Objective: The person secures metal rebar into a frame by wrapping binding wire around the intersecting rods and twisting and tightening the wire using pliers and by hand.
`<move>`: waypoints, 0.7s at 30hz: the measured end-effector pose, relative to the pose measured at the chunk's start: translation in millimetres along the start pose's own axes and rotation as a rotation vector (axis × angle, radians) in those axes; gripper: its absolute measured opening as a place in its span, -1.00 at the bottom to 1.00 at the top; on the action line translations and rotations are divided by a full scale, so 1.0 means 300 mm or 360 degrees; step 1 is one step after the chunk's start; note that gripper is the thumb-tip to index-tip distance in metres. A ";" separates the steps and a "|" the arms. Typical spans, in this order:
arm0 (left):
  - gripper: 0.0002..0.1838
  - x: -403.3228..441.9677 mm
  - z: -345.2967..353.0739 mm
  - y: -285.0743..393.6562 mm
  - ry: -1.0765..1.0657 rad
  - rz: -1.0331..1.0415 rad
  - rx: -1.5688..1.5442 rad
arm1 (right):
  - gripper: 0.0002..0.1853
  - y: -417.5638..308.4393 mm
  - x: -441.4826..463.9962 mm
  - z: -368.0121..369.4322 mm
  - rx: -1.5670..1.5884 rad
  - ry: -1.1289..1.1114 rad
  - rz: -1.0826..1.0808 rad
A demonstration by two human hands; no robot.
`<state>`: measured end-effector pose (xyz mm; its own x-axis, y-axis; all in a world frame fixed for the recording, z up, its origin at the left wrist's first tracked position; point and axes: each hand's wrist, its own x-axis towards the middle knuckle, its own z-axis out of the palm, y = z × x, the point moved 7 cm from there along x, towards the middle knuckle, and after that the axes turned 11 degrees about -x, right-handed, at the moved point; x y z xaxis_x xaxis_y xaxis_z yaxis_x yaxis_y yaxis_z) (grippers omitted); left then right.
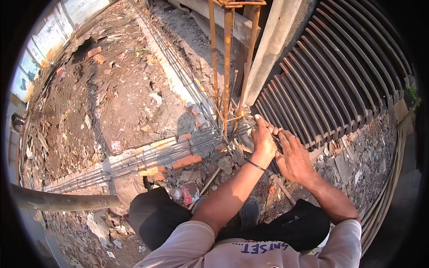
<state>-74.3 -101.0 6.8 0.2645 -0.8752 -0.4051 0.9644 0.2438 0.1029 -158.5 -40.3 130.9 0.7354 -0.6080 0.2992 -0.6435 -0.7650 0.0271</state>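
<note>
My left hand point(263, 142) is closed, with a finger pointing up toward the foot of the rusty upright rebar column point(228, 67). Against it rests my right hand point(294, 160), its fingertips meeting my left fingers and its thumb bent inward. Something dark and narrow shows between the two hands, but my fingers cover most of it. Both hands are beside the lower left end of a stack of dark ribbed pieces point(330, 85). Horizontal rebar cages point(147, 156) meet near the column's foot, just left of my hands.
Brick footings point(187, 161) run under the cages. A concrete post point(272, 49) leans behind the column. Rubble point(353, 165) covers the ground around my shoes point(249, 212). A thick pole point(67, 198) lies at left, and long thin poles point(389, 187) at right.
</note>
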 end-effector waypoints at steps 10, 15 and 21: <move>-0.59 -0.052 -0.004 0.054 0.0008 -0.0157 0.0051 | -0.53 0.213 -0.067 0.280 0.0987 -0.0676 0.0457; -0.61 -0.064 0.057 0.066 -0.0188 -0.0276 -0.0117 | -0.45 0.175 -0.068 0.204 0.1513 -0.0958 0.0945; -0.57 -0.031 0.055 0.025 0.0066 -0.0065 -0.0100 | -0.41 0.029 -0.044 -0.034 -0.0407 -0.0062 0.0073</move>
<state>-69.5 -97.9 26.2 0.2229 -0.8674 -0.4449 0.9716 0.2348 0.0289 -176.0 -36.8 136.8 0.7088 -0.6521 0.2691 -0.7053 -0.6610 0.2561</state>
